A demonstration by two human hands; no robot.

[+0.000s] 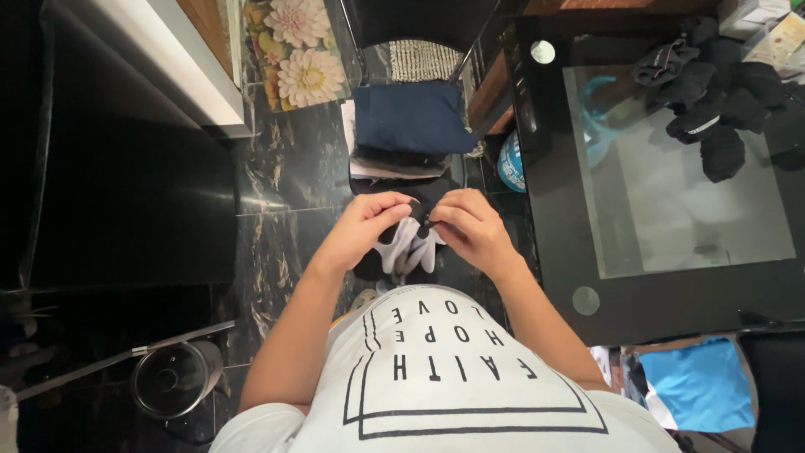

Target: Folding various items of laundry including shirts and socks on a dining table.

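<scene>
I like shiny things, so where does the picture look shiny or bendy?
In the head view, the glass table shows pale, milky glare, and the dark marble floor glints too. The wide lens bends straight edges near the corners. The left hand and right hand, pinching a black and white sock, look sharp and evenly lit.

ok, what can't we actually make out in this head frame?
- Dark and white socks: the pinched part hidden by left hand and right hand; whether one pair or more, unclear.
- Folded stack under navy cloth: lower layers covered.
- Dark sock pile on glass table: count unclear, cut by the right edge.
- Metal can: contents too dark.
</scene>
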